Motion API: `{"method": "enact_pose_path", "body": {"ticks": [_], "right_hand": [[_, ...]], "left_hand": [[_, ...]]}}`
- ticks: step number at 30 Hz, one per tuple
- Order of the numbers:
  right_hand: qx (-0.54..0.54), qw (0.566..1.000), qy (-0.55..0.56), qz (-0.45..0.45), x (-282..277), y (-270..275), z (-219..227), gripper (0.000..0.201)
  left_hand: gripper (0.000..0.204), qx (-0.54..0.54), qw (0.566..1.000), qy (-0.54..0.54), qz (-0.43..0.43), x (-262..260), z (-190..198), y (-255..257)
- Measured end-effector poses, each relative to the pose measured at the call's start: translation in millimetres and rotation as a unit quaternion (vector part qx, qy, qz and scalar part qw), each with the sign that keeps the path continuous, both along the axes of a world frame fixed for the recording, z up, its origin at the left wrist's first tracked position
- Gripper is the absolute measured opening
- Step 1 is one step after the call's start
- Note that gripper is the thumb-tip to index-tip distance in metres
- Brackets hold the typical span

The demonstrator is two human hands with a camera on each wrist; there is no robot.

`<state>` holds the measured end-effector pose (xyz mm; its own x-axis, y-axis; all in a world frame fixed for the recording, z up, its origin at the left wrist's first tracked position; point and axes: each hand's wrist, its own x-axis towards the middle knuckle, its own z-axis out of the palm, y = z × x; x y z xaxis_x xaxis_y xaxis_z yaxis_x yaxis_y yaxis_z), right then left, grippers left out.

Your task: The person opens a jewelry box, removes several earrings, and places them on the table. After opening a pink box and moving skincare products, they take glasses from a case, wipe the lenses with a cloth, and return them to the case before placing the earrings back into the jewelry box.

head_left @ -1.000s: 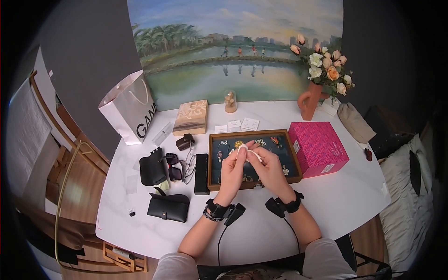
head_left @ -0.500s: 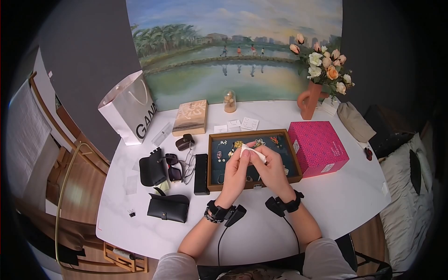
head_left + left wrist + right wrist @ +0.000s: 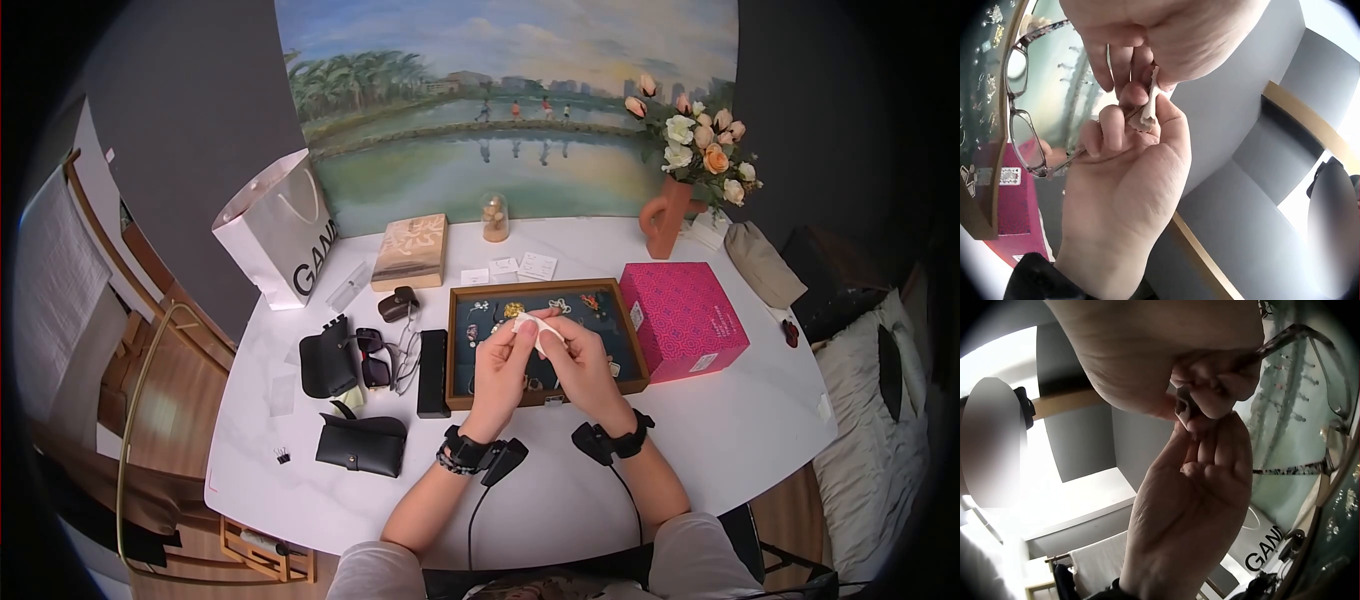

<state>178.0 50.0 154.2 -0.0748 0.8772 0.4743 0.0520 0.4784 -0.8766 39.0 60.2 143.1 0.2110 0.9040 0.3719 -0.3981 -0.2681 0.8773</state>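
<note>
Both hands meet over the jewelry tray (image 3: 636, 385) in the head view. Between their fingertips is a white cloth (image 3: 1149, 112), folded and small. My left hand (image 3: 503, 362) pinches it with thumb and fingers. Fingers of my right hand (image 3: 587, 368) curl round one temple of a pair of eyeglasses (image 3: 1025, 134) and press the cloth as well. The eyeglasses have a dark mottled frame and stick out past the fingers on the far side. Their other temple (image 3: 1297, 469) runs behind my left hand in the right wrist view. The temple tip inside the fingers is mostly hidden.
Left of the tray lie a long black case (image 3: 432, 372), sunglasses (image 3: 374, 370) and a black pouch (image 3: 362, 444). A pink box (image 3: 684, 322) stands close on the right. Farther back are a paper bag (image 3: 272, 235), a wooden box (image 3: 410, 250) and a flower vase (image 3: 668, 215).
The white cloth has shifted and refolded between the fingertips. Both hands stay over the tray with only small finger movements.
</note>
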Motion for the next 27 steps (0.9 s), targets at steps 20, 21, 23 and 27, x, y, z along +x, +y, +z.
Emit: {"method": "enact_pose_path", "body": {"ticks": [20,21,23,27], "right_hand": [[-0.033,0.992,-0.110,0.053,22,0,13,0.018],[-0.031,0.993,-0.105,0.046,22,0,13,0.017],[-0.025,0.994,-0.098,0.034,20,-2,16,0.017],[0.001,0.998,-0.067,0.012,16,0,10,0.018]], "left_hand": [[0.038,-0.081,0.990,-0.108,-0.043,-19,18,5],[0.043,-0.081,0.989,-0.104,-0.060,-20,14,7],[0.044,-0.080,0.989,-0.106,-0.066,-21,16,7],[0.048,-0.067,0.993,-0.077,-0.065,-22,18,8]]}}
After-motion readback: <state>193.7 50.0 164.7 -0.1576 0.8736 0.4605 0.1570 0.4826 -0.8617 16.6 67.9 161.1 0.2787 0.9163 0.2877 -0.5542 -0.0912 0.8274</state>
